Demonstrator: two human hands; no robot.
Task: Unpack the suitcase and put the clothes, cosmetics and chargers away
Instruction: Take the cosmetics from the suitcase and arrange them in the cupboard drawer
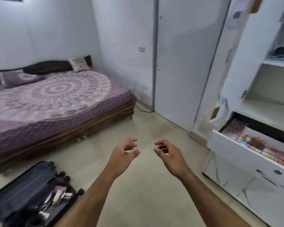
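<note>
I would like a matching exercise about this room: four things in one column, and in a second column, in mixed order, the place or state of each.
Things:
1. suitcase
2. drawer
3. cosmetic tubes
4. left hand

Places or states:
A. pulled out from the white wardrobe, colourful items inside
B. empty, fingers curled, held over the floor beside the right hand
C. lying open on the floor near the bed
D. lying inside the open suitcase

Pairs: 1-C, 2-A, 3-D, 4-B
</note>
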